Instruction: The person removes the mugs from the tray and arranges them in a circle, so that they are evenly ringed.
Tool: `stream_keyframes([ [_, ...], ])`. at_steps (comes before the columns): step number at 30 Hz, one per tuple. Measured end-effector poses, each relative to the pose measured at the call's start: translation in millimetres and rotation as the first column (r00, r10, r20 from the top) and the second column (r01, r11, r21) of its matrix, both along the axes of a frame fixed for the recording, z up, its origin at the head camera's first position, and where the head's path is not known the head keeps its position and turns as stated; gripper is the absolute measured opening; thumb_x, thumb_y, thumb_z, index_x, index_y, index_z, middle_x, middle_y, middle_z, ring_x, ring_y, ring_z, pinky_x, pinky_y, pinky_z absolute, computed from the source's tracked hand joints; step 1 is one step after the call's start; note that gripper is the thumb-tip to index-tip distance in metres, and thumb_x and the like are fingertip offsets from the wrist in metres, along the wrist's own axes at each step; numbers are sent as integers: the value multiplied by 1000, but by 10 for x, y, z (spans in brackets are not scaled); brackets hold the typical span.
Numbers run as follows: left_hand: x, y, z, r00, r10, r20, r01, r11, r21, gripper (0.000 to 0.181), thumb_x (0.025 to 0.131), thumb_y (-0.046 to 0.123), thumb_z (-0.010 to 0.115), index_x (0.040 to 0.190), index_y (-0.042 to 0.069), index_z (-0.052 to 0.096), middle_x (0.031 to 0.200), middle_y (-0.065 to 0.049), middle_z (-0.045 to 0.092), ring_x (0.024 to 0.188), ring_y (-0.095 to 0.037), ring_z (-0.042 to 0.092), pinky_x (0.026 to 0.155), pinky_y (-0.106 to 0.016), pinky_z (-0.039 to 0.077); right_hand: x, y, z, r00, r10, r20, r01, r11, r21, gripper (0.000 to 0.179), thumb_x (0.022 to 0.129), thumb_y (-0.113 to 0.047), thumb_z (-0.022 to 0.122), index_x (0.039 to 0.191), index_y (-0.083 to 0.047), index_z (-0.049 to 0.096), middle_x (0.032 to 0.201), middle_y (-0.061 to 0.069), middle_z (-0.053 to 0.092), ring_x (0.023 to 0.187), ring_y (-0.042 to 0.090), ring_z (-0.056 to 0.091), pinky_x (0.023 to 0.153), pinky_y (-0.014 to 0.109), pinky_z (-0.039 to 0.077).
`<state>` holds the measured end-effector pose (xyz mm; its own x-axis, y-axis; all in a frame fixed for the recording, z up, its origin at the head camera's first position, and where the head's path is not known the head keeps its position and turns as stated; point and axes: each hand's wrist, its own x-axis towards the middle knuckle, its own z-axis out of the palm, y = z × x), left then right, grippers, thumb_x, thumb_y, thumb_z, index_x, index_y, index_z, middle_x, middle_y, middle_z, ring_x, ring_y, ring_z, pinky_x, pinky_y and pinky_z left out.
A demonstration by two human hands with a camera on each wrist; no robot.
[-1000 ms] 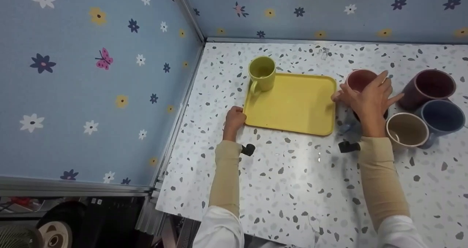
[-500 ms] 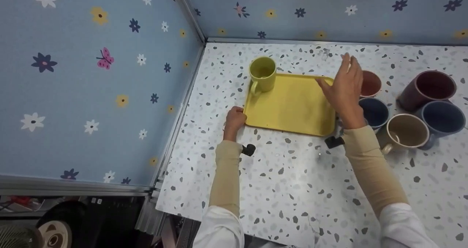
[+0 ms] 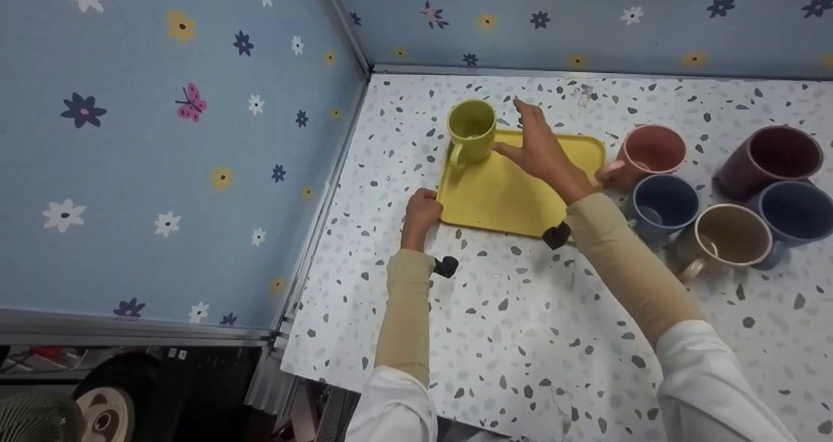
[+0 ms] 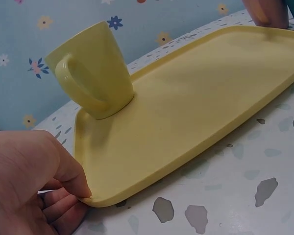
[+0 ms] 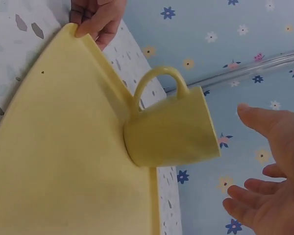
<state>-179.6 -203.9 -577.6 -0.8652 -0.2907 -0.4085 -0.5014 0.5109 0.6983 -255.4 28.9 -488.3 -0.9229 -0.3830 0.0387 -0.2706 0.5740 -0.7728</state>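
A yellow tray (image 3: 520, 198) lies on the speckled table, with a yellow-green mug (image 3: 473, 133) upright at its far left corner, handle toward the near side. My left hand (image 3: 422, 213) pinches the tray's near left corner, thumb on the rim and fingers beneath, as the left wrist view shows. Over the tray, just right of the mug, my right hand (image 3: 543, 150) is spread, thumb apart from the fingers. The right wrist view shows a gap between this hand (image 5: 269, 171) and the mug (image 5: 171, 129); it holds nothing.
Right of the tray stand a pink mug (image 3: 653, 149), a blue mug (image 3: 665, 201), a beige mug (image 3: 732, 237), a maroon mug (image 3: 774, 159) and another blue mug (image 3: 795, 214), close together. Flowered blue panels (image 3: 195, 168) border the table at the left and back.
My right hand has moved left from above the pink mug, across the tray, to beside the yellow-green mug. The left hand keeps its hold on the tray corner.
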Motion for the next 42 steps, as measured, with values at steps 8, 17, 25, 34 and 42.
stream_keyframes([
  [8,44,62,-4,1000,12,3,-12,1000,-22,34,81,8,46,114,6,56,114,-9,57,104,-21,52,88,-32,42,-138,-274,-148,999,35,14,-35,999,-27,91,80,-34,69,146,-5,14,148,15,20,133,27,27,107,39,26],
  [17,85,135,-16,1000,12,-20,-11,1000,20,31,81,8,48,110,6,56,106,-9,58,96,-20,53,84,-31,43,-272,-351,-203,998,48,51,-47,999,-15,101,75,-24,75,147,-6,6,150,13,14,134,25,24,109,35,20],
  [25,80,185,-27,999,11,-39,-9,999,45,31,82,7,48,112,5,56,106,-10,60,100,-20,55,84,-31,44,-408,-282,-195,979,105,175,-108,994,6,113,74,-28,76,147,-19,-10,154,3,1,139,19,9,111,32,8],
  [34,63,91,-13,998,12,-54,-10,999,44,33,81,7,48,113,4,56,106,-10,59,100,-20,55,85,-31,44,-422,-364,-138,991,56,122,-61,997,37,112,69,-30,80,148,-17,2,144,13,23,130,27,30,107,39,25],
  [42,69,-3,21,999,38,-19,-38,999,20,33,82,10,47,114,7,54,108,-8,55,98,-18,52,84,-30,43,-444,-391,-111,998,6,69,-14,994,109,112,64,-44,79,148,-20,9,142,16,25,125,31,35,102,45,33],
])
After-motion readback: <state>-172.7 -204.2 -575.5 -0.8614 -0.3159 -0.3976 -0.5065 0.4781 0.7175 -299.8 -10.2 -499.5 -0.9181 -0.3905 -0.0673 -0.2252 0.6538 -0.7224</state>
